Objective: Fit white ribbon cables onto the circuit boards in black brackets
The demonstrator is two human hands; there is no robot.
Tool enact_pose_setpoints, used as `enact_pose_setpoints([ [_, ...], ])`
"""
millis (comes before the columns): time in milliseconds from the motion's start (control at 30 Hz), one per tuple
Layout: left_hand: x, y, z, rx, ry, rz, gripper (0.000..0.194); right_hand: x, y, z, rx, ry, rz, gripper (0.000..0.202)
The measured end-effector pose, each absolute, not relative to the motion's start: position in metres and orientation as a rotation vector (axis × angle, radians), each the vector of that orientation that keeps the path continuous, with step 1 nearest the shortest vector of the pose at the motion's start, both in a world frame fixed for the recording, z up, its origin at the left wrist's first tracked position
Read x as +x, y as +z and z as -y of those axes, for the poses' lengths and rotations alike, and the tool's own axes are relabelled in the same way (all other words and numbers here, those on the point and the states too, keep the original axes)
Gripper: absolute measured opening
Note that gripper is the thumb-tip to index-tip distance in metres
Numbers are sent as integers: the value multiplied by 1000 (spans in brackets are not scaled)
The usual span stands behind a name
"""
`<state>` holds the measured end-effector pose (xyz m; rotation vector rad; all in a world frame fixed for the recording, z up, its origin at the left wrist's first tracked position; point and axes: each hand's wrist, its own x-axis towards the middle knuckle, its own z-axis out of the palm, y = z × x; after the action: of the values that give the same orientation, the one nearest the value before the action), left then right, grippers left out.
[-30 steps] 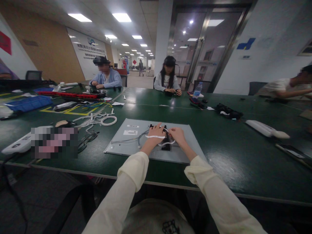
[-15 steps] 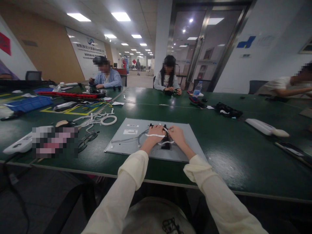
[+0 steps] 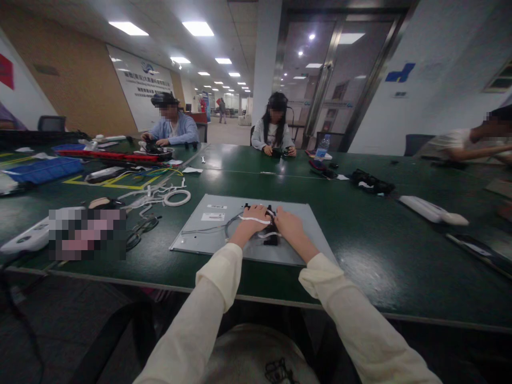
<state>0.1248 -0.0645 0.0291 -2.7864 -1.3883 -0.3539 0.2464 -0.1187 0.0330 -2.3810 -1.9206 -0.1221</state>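
A flat grey metal panel [image 3: 316,229] with barcode labels lies on the table before me. A black part [image 3: 271,241] stands on its middle, mostly covered by my hands. My left hand [image 3: 253,226] lies palm down over the black part's left side, fingers stretched forward. Across the back of that hand runs a thin white strip [image 3: 256,219]. My right hand [image 3: 290,226] is at the black part's right side, fingers closed and pointing inward; what they grip is hidden. A grey cable [image 3: 204,231] trails left over the panel.
Left on the green table [image 3: 368,234] are a coiled white cable [image 3: 177,198], glasses [image 3: 142,233], a blue tray [image 3: 46,169] and a white device [image 3: 30,234]. A white handheld device [image 3: 428,208] and black bundle [image 3: 372,182] lie right. Other people sit around the table.
My right hand's fingers have curled lower and closer against the black part. My left hand stays in place. The view has shifted slightly.
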Motion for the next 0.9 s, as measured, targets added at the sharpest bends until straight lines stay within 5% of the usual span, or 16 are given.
enact_pose_setpoints([
  [433,125,24,62,-2813,-417,1438,44,298,39,134,-2068,188,1803,21],
  [633,123,28,64,-2802,-614,1454,51,291,45,143,-1901,474,1878,45],
  [900,114,45,81,-2887,-954,1269,28,282,44,146,-1625,725,1815,17],
])
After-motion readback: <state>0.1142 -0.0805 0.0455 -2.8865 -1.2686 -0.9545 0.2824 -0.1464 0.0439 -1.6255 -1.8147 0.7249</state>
